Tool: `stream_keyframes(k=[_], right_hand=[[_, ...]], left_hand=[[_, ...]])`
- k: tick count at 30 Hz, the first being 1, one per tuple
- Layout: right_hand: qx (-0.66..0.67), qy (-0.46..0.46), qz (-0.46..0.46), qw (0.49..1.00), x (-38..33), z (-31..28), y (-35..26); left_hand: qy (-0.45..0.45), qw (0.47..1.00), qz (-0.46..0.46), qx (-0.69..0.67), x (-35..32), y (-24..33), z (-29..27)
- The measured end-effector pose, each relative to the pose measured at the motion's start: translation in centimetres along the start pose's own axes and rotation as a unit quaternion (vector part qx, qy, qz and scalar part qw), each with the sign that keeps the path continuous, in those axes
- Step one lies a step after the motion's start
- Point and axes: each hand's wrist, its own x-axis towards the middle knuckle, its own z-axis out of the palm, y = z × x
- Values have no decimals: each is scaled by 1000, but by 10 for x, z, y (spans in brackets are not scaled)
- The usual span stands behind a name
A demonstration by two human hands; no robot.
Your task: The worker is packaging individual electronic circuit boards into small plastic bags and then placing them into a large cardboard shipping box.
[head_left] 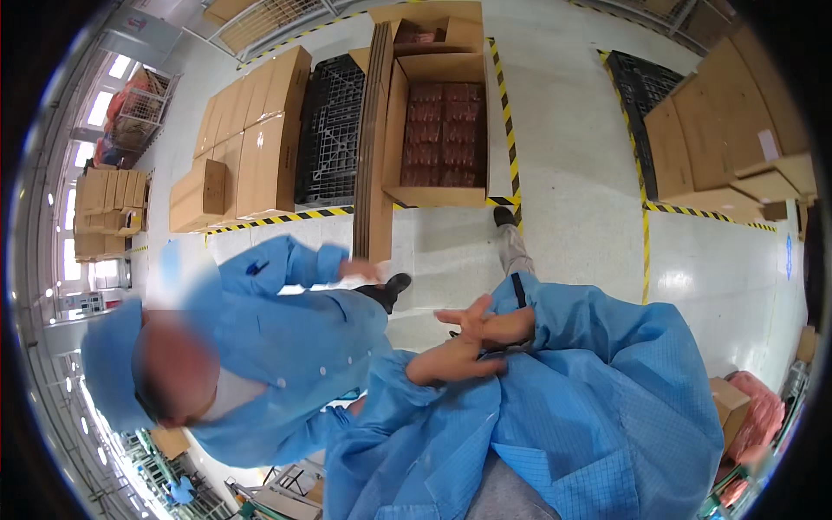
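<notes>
In front of my blue coat, my two hands meet and overlap. My left hand (450, 357) has its fingers apart, and I make out nothing held in it. It crosses in front of my right hand (509, 328), whose fingers are partly hidden behind it. A small dark patch shows between the hands; its kind is too small to tell. Beyond them, on the floor, stands a large open carton (443, 194) with rows of reddish, clear-wrapped packs (444, 130). Flat cardboard sheets (373, 147) stand upright along its left side.
Close on my left is a co-worker (295, 355) in a blue coat and cap, one hand near the cardboard sheets. Stacked cartons (269, 130) and a black plastic pallet (334, 130) stand beyond. More cartons (719, 130) sit at right. Yellow-black tape (511, 147) marks the floor.
</notes>
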Motion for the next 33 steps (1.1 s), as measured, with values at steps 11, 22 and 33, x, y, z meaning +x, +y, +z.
stream_keyframes(k=[11,22,33], right_hand=[[-617,-125,183,755,194,-197,-362],[-431,-30,324,842,343,-466,-246],[-595,-52,294,747,204,-292,-206]], left_hand=[[222,908,-259,244,177,-23,-127],[562,797,-200,94,191,18,-124],[694,649,-257,-174,128,53,126]])
